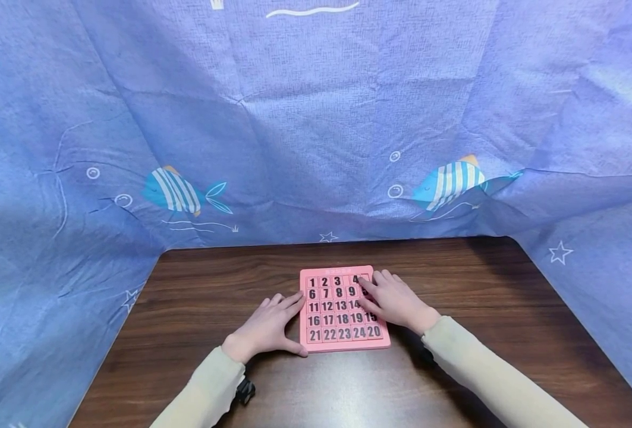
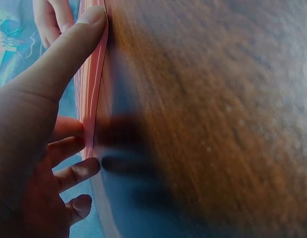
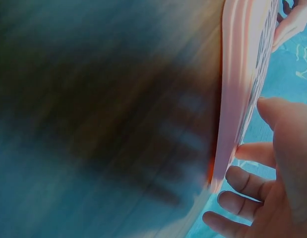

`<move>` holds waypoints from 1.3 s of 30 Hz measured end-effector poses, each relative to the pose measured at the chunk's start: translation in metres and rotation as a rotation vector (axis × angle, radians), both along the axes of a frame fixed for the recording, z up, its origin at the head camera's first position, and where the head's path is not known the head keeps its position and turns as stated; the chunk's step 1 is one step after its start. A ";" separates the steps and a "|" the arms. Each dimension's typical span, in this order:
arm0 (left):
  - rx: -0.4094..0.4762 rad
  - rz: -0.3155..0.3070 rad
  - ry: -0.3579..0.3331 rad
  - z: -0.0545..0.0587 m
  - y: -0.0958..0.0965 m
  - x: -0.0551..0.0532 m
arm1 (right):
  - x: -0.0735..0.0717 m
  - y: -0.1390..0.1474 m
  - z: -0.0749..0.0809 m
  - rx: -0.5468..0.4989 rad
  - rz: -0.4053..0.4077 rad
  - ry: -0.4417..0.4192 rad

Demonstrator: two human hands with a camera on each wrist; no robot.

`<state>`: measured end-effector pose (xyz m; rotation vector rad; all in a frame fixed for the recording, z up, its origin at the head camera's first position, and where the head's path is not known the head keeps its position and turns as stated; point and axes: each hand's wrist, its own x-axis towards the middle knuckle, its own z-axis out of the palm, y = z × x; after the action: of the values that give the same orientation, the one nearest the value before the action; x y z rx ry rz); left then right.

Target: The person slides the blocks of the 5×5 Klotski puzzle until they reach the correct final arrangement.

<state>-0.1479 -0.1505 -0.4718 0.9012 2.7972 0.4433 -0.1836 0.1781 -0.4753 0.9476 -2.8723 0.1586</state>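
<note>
A pink sliding number puzzle [image 1: 345, 345] lies flat on the table, its tiles showing black numbers. Tile 4 [image 1: 355, 279] stands slightly apart from tile 3 [image 1: 337, 281] in the top row. My left hand [image 1: 264, 328] braces the puzzle's left side, thumb at the near left corner and straight fingers spread along the edge. Over the right side reaches my right hand [image 1: 398, 302], its index fingertip at tile 4 and its thumb beside tile 14 [image 1: 354, 305]. That hand partly hides tile 5 [image 1: 364, 292] and the end of the third row.
The dark brown wooden table [image 1: 214, 270] extends around the puzzle, with light glaring off its near part. Behind and beside it hangs a blue cloth [image 1: 316, 131] printed with striped fish. A black strap [image 1: 245, 390] shows under the left sleeve.
</note>
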 end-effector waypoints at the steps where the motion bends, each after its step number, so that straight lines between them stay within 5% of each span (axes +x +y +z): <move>1: 0.000 0.000 0.001 0.000 0.000 0.000 | 0.000 -0.001 0.000 0.000 0.007 0.011; 16: -0.003 0.004 -0.017 0.000 0.001 -0.002 | 0.000 -0.009 0.002 -0.007 0.023 0.010; 29: 0.000 0.015 -0.018 0.002 -0.002 -0.001 | 0.018 0.016 0.003 -0.030 0.048 0.020; 39: -0.012 0.004 -0.009 -0.001 0.000 -0.001 | 0.010 0.018 0.000 -0.059 0.030 -0.003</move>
<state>-0.1486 -0.1506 -0.4726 0.8895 2.7913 0.4289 -0.1740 0.1957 -0.4750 0.9811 -2.8398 0.2466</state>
